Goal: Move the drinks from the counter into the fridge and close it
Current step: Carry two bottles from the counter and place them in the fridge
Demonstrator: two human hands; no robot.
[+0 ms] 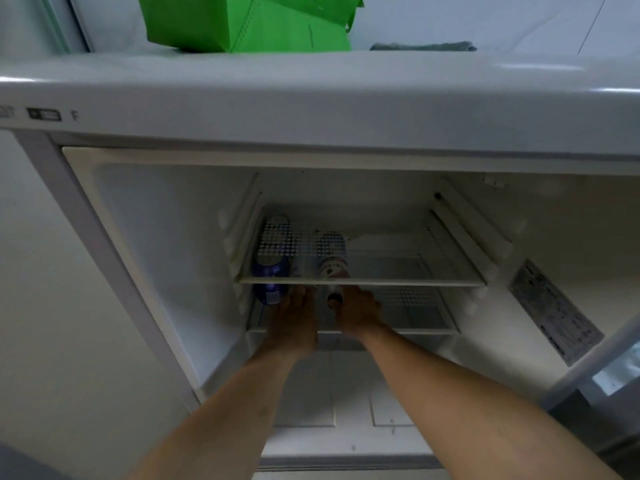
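Observation:
The fridge (pixel 145 237) stands open and both my arms reach in under the upper glass shelf (pixel 415 280). A blue-purple can (pixel 270 293) sits at the left on the lower shelf, partly seen through the glass above. My left hand (pixel 294 317) lies just to the right of it, fingers stretched forward against its side. A bottle with a dark cap and a white-and-red label (pixel 333 270) is beside the can, cap toward me. My right hand (pixel 358 311) holds it at the neck, its fingertips hidden beneath the shelf edge.
The lower shelf (pixel 422 313) extends to the right of my hands. The fridge door (pixel 588 362) hangs open at the right with a label sticker on the inner wall. A green bag (pixel 249 22) and a grey cloth (pixel 422 46) lie on top of the fridge.

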